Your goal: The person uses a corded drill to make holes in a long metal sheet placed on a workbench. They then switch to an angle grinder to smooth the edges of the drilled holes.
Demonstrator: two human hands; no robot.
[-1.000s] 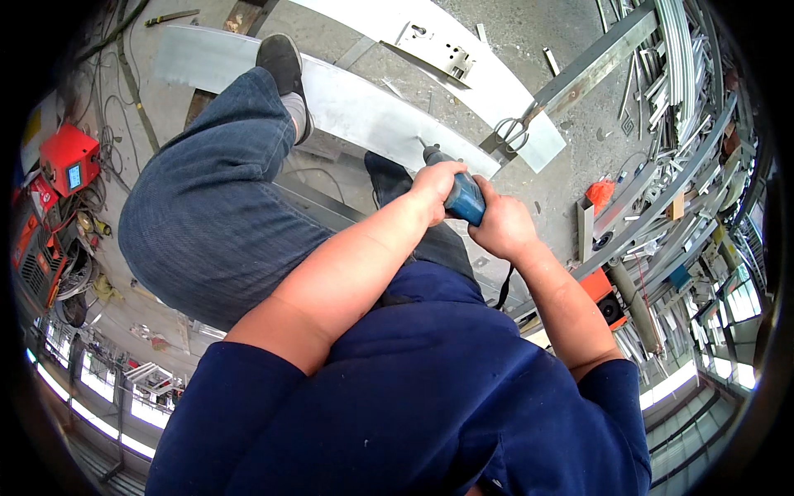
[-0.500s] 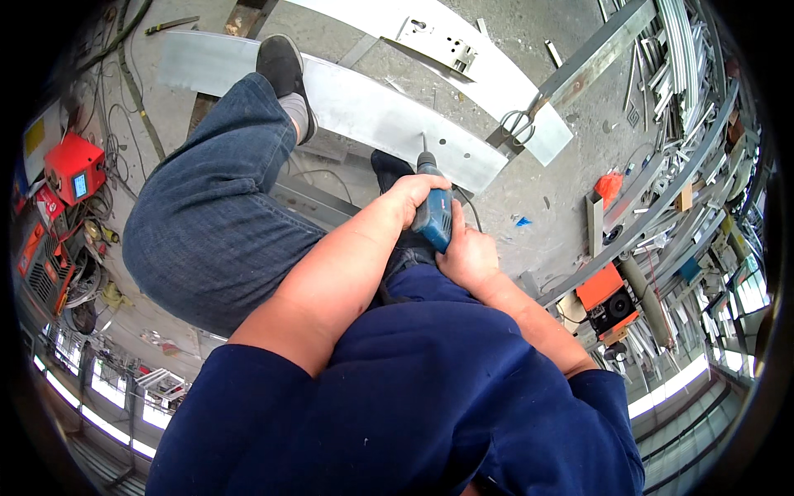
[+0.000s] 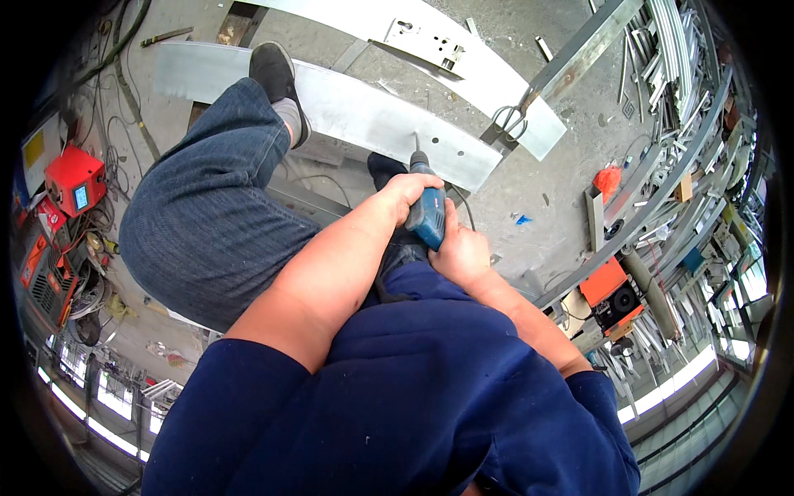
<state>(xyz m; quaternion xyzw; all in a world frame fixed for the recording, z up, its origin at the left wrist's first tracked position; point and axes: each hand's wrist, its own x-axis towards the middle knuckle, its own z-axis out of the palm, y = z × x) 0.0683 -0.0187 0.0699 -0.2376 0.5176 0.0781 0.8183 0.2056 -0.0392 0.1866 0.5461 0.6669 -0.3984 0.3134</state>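
A blue power drill [image 3: 425, 217] is held low in front of me, its thin bit pointing away at a long pale metal strip [image 3: 356, 103]. The bit's tip meets the strip's face, left of two round dark holes [image 3: 447, 146]. My left hand [image 3: 405, 195] wraps over the front of the drill body, behind the chuck. Around the rear of the drill my right hand [image 3: 460, 250] is closed, with one finger stretched along its side; the handle is mostly hidden. My shoe [image 3: 275, 81] rests on the strip's left part.
Beyond lies a second pale strip [image 3: 488, 78] with a slotted metal plate [image 3: 423, 45] on it. Scissors [image 3: 508, 124] rest by a steel beam [image 3: 583, 51]. A red machine [image 3: 76, 180] stands left among cables; metal offcuts [image 3: 666, 91] pile up right. A dark cord [image 3: 465, 202] trails beside the drill.
The whole view has shifted slightly, so things sit a little farther left. Both hands keep their hold on the drill, and its bit stays at the same spot on the strip.
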